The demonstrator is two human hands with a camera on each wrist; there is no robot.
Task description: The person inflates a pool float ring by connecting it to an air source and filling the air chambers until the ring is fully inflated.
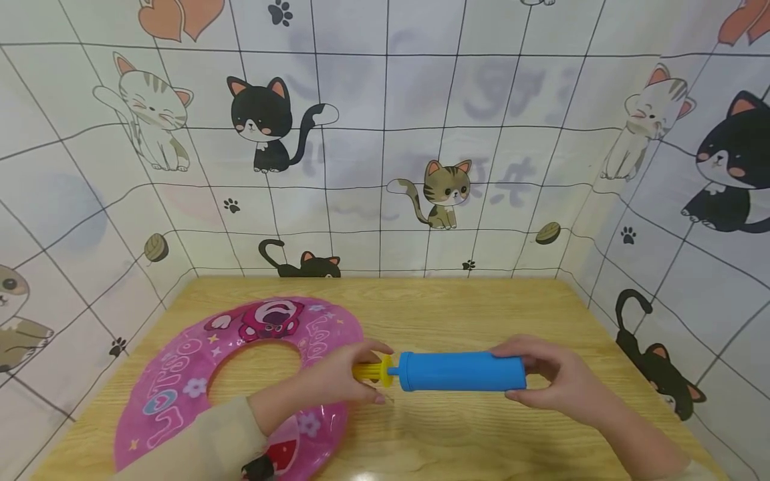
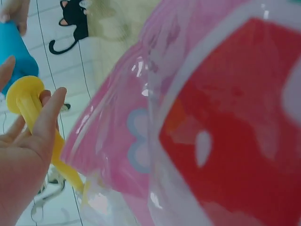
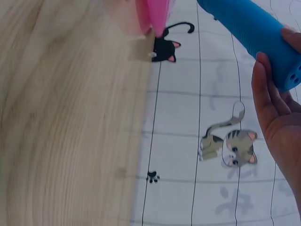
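Left hand [image 1: 337, 375] grips yellow fitting [image 1: 375, 372]; right hand [image 1: 553, 382] holds blue pump [image 1: 460, 371] (likely keeping both aligned); pink ring [image 1: 180, 377] beside left hand.

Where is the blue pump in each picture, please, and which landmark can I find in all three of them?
Head: blue pump, lower half, a little right of centre.
Left wrist: blue pump, upper left, at the edge.
Right wrist: blue pump, upper right, slanting toward the right edge.
Shared landmark: white wall with printed cats.
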